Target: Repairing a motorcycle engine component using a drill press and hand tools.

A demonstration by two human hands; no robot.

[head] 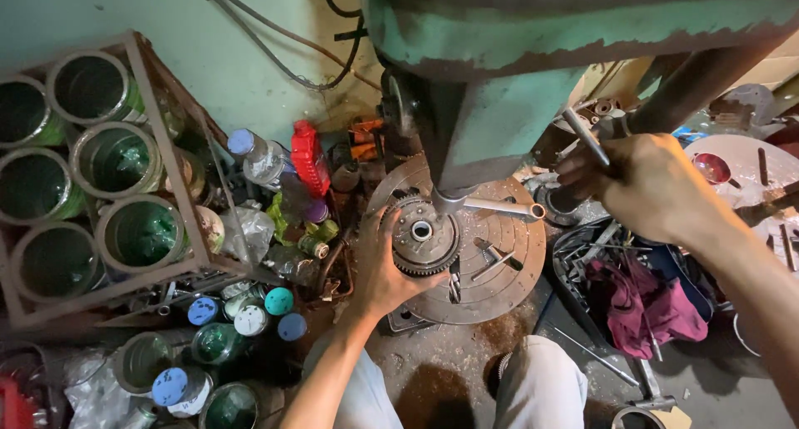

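My left hand grips the left side of a round toothed metal gear part that lies on the grooved round table of a green drill press. Its centre hole sits under the press head. My right hand is closed around a metal lever handle on the right side of the machine. A loose drill bit and small metal pieces lie on the round table beside the gear.
A metal crate of green glass jars stands at left, with bottles, spray cans and a red container beside it. At right, a tray of tools holds a dark red rag. My knees are below the table.
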